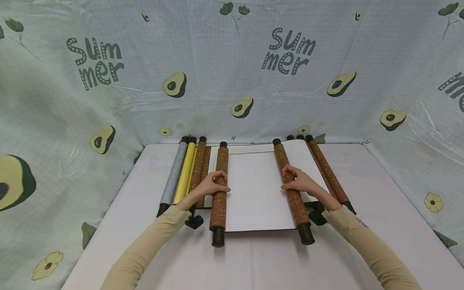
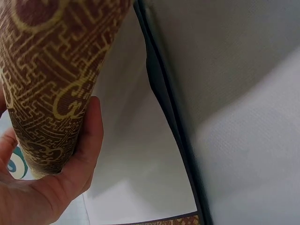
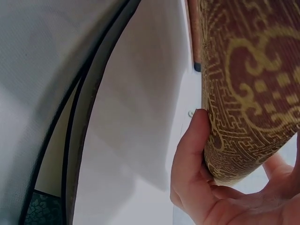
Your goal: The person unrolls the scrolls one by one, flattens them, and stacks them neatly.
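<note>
A scroll lies partly unrolled in the middle of the table, its blank white sheet (image 1: pixel 258 189) stretched between two brown patterned rolls with black end caps. My left hand (image 1: pixel 209 185) grips the left roll (image 1: pixel 218 211), thumb on the inner side and fingers curled over the top. On the other side, my right hand (image 1: pixel 301 181) holds the right roll (image 1: pixel 297 207) in the same way. Close up in the left wrist view, the left roll (image 2: pixel 56 70) shows gold patterning. The right wrist view shows the right roll (image 3: pixel 253 84) between thumb and fingers.
Left of the scroll lie a grey roll (image 1: pixel 175 173), a yellow roll (image 1: pixel 185 172) and a brown roll (image 1: pixel 197 167). More brown rolls (image 1: pixel 329 173) lie at right. Dark knobs (image 1: pixel 196 222) stick out near the wrists. A printed cloth (image 1: pixel 206 52) hangs behind the table (image 1: pixel 253 262).
</note>
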Tool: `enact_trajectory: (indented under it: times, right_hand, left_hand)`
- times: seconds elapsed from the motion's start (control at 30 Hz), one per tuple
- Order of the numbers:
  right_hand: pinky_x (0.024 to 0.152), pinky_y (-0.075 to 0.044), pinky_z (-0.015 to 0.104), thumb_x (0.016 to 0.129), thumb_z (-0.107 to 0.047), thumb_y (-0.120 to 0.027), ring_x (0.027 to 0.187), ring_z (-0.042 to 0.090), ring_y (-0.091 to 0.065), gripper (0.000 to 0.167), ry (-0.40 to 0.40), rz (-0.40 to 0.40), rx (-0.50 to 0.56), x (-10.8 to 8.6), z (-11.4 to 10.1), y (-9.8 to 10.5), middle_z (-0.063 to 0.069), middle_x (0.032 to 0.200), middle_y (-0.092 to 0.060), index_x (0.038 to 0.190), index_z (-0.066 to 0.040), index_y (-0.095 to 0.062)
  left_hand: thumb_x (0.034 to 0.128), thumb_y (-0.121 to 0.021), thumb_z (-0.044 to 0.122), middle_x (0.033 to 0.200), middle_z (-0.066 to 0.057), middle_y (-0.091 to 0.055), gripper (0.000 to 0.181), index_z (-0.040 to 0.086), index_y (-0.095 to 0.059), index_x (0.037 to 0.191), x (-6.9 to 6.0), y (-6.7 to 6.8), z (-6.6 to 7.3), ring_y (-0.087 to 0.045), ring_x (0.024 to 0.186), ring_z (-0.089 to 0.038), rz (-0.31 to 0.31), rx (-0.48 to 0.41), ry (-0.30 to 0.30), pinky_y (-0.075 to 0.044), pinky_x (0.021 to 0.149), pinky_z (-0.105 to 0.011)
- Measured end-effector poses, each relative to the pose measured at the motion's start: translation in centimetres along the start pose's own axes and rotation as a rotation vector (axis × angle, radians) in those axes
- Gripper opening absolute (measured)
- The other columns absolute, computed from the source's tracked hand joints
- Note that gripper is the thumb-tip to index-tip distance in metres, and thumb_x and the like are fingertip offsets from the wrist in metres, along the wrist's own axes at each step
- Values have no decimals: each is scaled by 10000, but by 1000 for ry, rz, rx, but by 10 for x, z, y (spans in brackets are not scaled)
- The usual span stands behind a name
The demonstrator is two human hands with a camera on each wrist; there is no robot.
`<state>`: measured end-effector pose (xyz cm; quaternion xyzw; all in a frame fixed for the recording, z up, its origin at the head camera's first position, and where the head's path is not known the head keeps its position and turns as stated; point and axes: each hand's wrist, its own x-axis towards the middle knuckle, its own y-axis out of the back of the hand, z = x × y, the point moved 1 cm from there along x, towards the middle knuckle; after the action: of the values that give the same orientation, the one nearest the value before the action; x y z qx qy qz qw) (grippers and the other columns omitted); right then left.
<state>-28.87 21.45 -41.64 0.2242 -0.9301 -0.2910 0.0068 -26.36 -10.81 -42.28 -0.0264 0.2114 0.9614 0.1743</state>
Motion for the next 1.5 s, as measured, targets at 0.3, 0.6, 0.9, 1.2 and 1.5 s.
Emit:
enact_trajectory:
  times: [0.3, 0.6, 0.9, 1.2, 1.5]
  right_hand:
    - [570, -383, 307, 792, -110, -615, 829, 251, -400, 312, -48, 0, 28, -4, 0, 7, 191, 1164, -413, 1058, -24, -476]
    - [446, -298, 258, 812, -114, -560, 514, 101, -285, 216, -79, -10, 52, -8, 4, 14, 132, 966, -453, 994, -16, -499]
    - [530, -344, 287, 770, -141, -667, 722, 198, -372, 282, -19, 22, 12, -9, 6, 14, 105, 918, -431, 926, -26, -462]
    - [453, -280, 256, 729, -105, -696, 621, 165, -296, 410, -31, 27, -4, -12, 9, 21, 102, 864, -349, 906, -33, -333]
    - [624, -334, 304, 746, -56, -642, 826, 258, -397, 306, 34, 75, -30, -14, 13, 26, 140, 998, -407, 932, -29, -400]
  left_hand:
    - [779, -650, 83, 1142, -229, -485, 337, 9, -547, 1092, -3, 5, 1, -520, 835, -207, -14, -17, 8, -478, 556, -282]
    - [801, -624, 64, 1083, -231, -501, 295, -73, -524, 1043, -13, 9, 11, -494, 788, -181, -34, -20, 6, -444, 611, -274]
    - [783, -653, 70, 936, -222, -515, 309, -101, -508, 995, -25, 10, 32, -422, 695, -164, -18, 29, -41, -369, 616, -258]
    - [755, -681, 61, 998, -207, -498, 318, -61, -514, 996, -9, 13, 2, -453, 746, -186, -14, -22, -23, -409, 602, -271]
    - [780, -648, 63, 1077, -193, -493, 293, 0, -537, 1045, -10, 13, 0, -517, 774, -198, 1, -5, 9, -464, 589, -287]
